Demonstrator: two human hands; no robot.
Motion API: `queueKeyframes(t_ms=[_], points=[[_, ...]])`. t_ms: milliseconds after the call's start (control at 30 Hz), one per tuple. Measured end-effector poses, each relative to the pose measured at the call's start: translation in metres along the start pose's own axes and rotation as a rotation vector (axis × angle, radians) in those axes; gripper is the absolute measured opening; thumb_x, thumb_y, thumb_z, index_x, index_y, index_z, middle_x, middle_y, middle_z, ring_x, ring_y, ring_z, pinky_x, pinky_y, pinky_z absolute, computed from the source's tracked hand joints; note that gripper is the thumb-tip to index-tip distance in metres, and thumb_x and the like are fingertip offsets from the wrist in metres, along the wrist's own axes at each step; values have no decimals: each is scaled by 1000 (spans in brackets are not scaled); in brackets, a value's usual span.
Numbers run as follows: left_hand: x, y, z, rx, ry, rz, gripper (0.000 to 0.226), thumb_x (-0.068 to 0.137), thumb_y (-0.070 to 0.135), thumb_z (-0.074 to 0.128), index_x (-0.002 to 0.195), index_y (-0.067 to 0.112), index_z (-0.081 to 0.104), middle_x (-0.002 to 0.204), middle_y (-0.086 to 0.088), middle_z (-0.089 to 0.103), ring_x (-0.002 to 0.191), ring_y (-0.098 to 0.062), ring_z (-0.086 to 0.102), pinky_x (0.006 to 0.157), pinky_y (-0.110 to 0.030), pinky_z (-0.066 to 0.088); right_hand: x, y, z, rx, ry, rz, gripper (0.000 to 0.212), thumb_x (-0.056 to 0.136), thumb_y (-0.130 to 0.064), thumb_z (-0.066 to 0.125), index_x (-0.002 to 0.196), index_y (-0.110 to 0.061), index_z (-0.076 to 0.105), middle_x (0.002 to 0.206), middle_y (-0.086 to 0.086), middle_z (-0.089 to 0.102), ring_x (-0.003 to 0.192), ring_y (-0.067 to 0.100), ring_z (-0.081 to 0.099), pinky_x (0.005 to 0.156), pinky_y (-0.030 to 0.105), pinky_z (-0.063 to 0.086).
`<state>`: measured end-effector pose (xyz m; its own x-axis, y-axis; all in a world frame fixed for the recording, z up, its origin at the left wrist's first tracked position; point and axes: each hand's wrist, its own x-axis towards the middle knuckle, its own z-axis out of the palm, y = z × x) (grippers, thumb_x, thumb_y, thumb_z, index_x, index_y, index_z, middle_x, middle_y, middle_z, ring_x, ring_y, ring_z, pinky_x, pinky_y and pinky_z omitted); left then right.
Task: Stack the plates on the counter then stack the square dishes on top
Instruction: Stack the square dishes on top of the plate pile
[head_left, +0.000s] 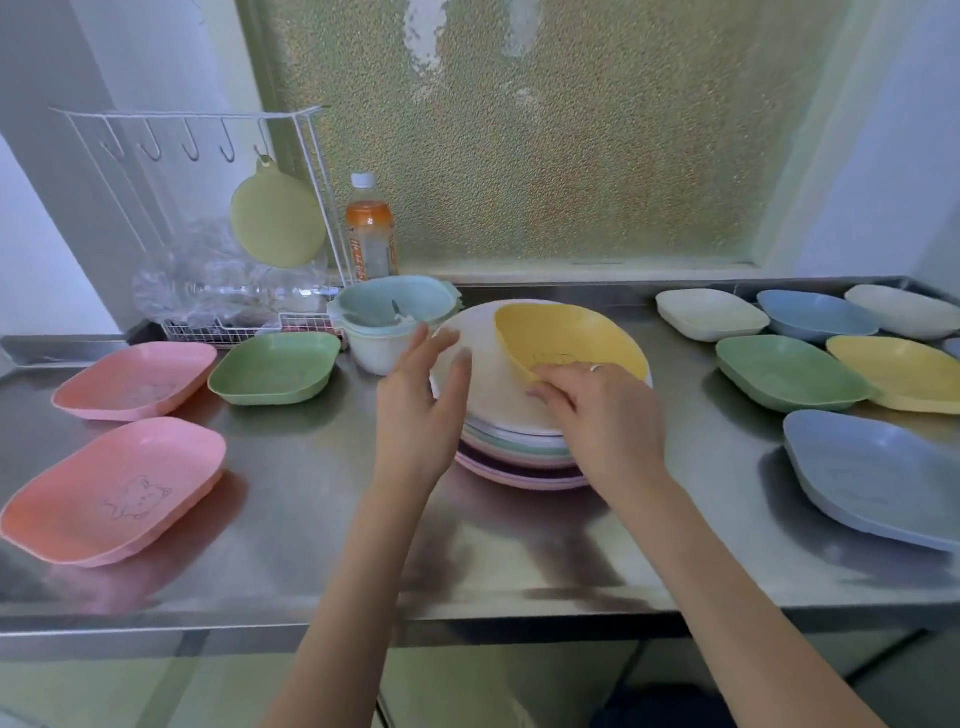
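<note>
A stack of round pastel plates (519, 452) stands mid-counter with a yellow square dish (571, 335) tilted on its white top plate, while other square dishes (pink (111, 491), green (275, 368), blue (878, 478), cream (709, 313)) lie singly at both sides.

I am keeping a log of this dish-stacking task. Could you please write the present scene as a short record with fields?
surface: stainless steel counter
stack: round plastic plates in mixed pastel colours, piled at centre
on stack: yellow square plastic dish, tilted, not yet flat
right hand: fingers on the yellow dish's near edge
left hand: open, beside the stack, holding nothing
loose dishes, left: two pink, one green
loose dishes, right: at least six, among them cream, blue, green and yellow
</note>
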<state>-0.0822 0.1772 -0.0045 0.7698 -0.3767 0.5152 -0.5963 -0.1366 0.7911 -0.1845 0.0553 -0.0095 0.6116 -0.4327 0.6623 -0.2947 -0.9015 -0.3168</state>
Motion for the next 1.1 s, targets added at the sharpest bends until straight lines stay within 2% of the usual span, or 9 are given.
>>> queueKeyframes(t_ms=[100, 200, 300, 433, 500, 567, 633, 733, 1100], points=[[1, 2, 19, -46, -20, -79, 22, 98, 24, 44, 80, 20, 57, 73, -1, 56, 71, -10, 49, 95, -18, 41, 0, -14, 3, -45, -31, -43, 17, 88, -34, 59, 99, -31, 72, 82, 2, 73, 83, 28, 63, 56, 28, 36], [3, 0, 29, 9, 2, -99, 31, 98, 19, 43, 72, 8, 55, 61, -7, 53, 64, -21, 40, 105, -41, 35, 3, -28, 11, -88, -138, -37, 24, 93, -35, 46, 98, -31, 69, 84, 2, 70, 86, 27, 60, 56, 30, 36], [4, -5, 32, 28, -19, -32, 27, 97, 10, 43, 88, -2, 65, 68, 15, 48, 76, -17, 47, 111, -32, 26, 6, -32, 15, -114, -137, -19, 31, 95, -39, 41, 94, -27, 69, 81, 5, 69, 81, 29, 61, 54, 30, 32], [1, -14, 20, -14, 3, -25, 26, 98, 13, 43, 106, 6, 67, 99, 8, 60, 96, 2, 55, 93, -13, 31, 1, -23, 19, -32, 54, -47, 30, 92, -40, 49, 115, -30, 65, 94, -2, 73, 80, 26, 65, 53, 29, 44], [3, -31, 5, 32, 89, -89, 26, 97, 14, 47, 115, 8, 65, 112, -7, 66, 108, -13, 55, 85, -16, 34, -6, -9, 16, 55, 272, 37, 32, 92, -34, 48, 120, -27, 62, 107, -6, 70, 83, 23, 65, 59, 30, 49], [13, -61, -13, 216, 105, -139, 29, 92, 11, 52, 119, 4, 61, 120, -19, 61, 116, -33, 52, 94, -31, 38, -13, 13, 15, 107, 405, 151, 36, 94, -27, 43, 127, -22, 56, 121, -3, 65, 90, 24, 62, 78, 30, 47], [25, -92, -28, 491, 40, -201, 38, 84, 8, 58, 121, -2, 56, 120, -26, 58, 118, -45, 47, 100, -48, 37, -21, 35, 19, 241, 391, 324, 45, 95, -26, 39, 138, -16, 44, 138, 3, 52, 113, 23, 53, 98, 28, 34], [35, -112, -41, 724, 17, -286, 37, 75, 6, 58, 111, -3, 59, 112, -27, 61, 114, -44, 48, 98, -50, 37, -26, 47, 26, 520, 218, 623, 52, 99, -35, 32, 148, -20, 21, 154, -4, 25, 140, 15, 25, 107, 22, 17], [58, -125, -39, 854, 20, -362, 17, 90, 5, 49, 103, -2, 58, 109, -26, 60, 111, -38, 44, 84, -43, 36, -27, 42, 31, 674, 222, 715, 47, 101, -36, 26, 146, -26, 25, 152, -9, 29, 138, 10, 26, 115, 33, 21]])
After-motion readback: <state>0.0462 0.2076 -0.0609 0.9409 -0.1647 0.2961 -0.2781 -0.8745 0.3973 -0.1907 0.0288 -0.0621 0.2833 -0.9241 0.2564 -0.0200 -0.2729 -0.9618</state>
